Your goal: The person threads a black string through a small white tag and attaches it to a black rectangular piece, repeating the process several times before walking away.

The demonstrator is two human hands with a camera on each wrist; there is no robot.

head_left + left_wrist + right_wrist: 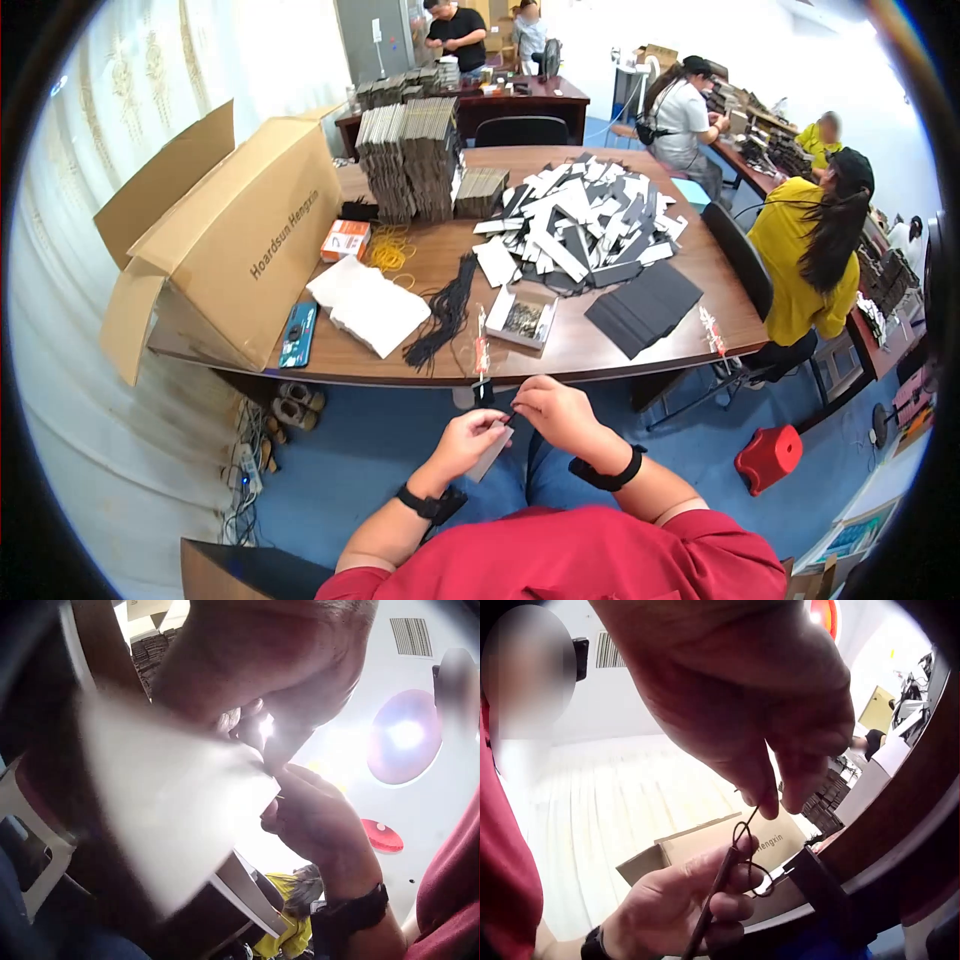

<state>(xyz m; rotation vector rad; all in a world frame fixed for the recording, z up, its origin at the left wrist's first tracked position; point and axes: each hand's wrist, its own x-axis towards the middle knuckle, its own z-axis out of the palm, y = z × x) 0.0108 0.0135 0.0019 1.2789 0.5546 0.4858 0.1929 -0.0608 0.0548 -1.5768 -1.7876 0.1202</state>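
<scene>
My left hand [466, 444] grips a small pale card [488, 456] above my lap; in the left wrist view this card [161, 810] looks white and blurred. Seen edge-on in the right wrist view, the card [711, 904] is a thin dark strip between the fingers of my left hand [667, 904]. A thin dark cord [741, 825] loops at its top end. My right hand [742, 697] pinches the cord between thumb and fingertips, just above the left hand. In the head view my right hand [562, 415] is close beside the left one.
On the table [440, 368] are a pile of black and white pieces [580, 225], a box of small metal parts [522, 318], black cords [450, 310], black sheets [643, 307], stacked grey pieces [405, 160] and a large carton [250, 240]. A red stool [768, 460] stands right; several people work beyond.
</scene>
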